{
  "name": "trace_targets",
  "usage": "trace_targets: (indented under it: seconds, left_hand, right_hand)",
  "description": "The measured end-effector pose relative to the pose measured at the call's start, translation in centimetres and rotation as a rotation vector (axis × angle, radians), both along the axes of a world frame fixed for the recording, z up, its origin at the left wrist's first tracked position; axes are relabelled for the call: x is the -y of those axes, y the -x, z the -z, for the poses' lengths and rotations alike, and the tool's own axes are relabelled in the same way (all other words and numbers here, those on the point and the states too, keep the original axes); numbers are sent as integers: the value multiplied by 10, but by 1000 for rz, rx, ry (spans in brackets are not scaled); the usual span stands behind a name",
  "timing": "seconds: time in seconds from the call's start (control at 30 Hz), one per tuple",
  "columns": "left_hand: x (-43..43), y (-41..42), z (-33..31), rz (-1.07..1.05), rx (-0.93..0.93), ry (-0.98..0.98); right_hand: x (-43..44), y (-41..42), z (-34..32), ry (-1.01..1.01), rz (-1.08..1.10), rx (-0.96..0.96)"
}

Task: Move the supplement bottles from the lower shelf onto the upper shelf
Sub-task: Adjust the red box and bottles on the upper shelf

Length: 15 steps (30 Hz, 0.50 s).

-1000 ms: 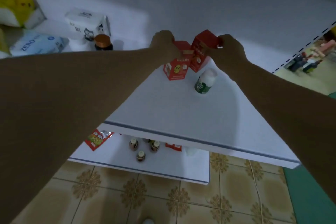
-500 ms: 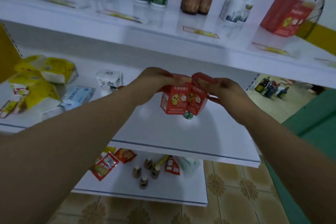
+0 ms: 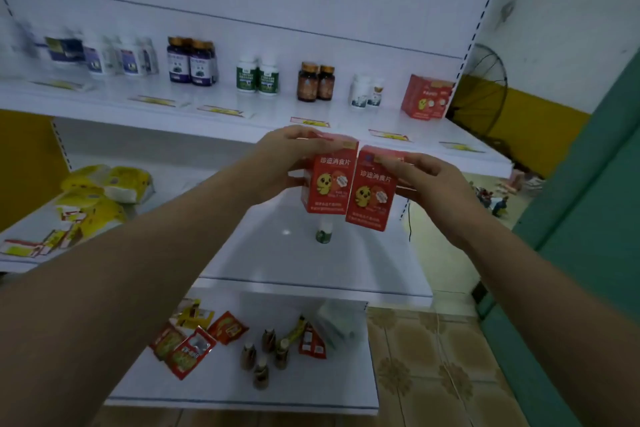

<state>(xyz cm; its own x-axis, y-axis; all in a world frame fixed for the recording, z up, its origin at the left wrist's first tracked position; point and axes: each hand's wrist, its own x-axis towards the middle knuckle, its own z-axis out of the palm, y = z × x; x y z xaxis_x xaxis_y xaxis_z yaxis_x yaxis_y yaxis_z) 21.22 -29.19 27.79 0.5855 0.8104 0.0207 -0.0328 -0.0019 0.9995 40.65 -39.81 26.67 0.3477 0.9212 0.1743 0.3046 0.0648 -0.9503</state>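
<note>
My left hand [image 3: 282, 158] grips a red supplement box with a yellow chick [image 3: 329, 180]. A second, identical red box [image 3: 372, 192] is gripped by my right hand [image 3: 427, 180]. Both boxes are held side by side in the air, just below the front edge of the upper shelf [image 3: 263, 128]. Under them a white bottle with a green label [image 3: 323, 230] stands on the lower shelf [image 3: 311, 270]. On the upper shelf stand several supplement bottles [image 3: 258, 76] and, at its right end, matching red boxes [image 3: 427, 97].
Yellow packs [image 3: 104, 184] lie at the left of the lower shelf. The bottom shelf [image 3: 242, 388] holds red sachets [image 3: 188, 350] and small brown bottles [image 3: 263, 357]. Right of the shelving are a tiled floor [image 3: 426, 357], a green wall [image 3: 588, 218] and a fan [image 3: 485, 87].
Both hands have lifted the two red boxes off the lower shelf up to the upper shelf's front edge. The view has tilted up, showing the upper shelf.
</note>
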Motion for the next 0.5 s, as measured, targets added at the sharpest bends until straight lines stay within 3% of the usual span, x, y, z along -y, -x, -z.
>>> trace_targets:
  seconds: [0.27,0.5]
  left_hand:
    - [79,-27,-54,71,53,-44]
    - [79,-63,-95,112,103,-111]
  right_hand:
    - [84,-32,-62,-95,5,33]
    - [100,-67,-94,-159,27,78]
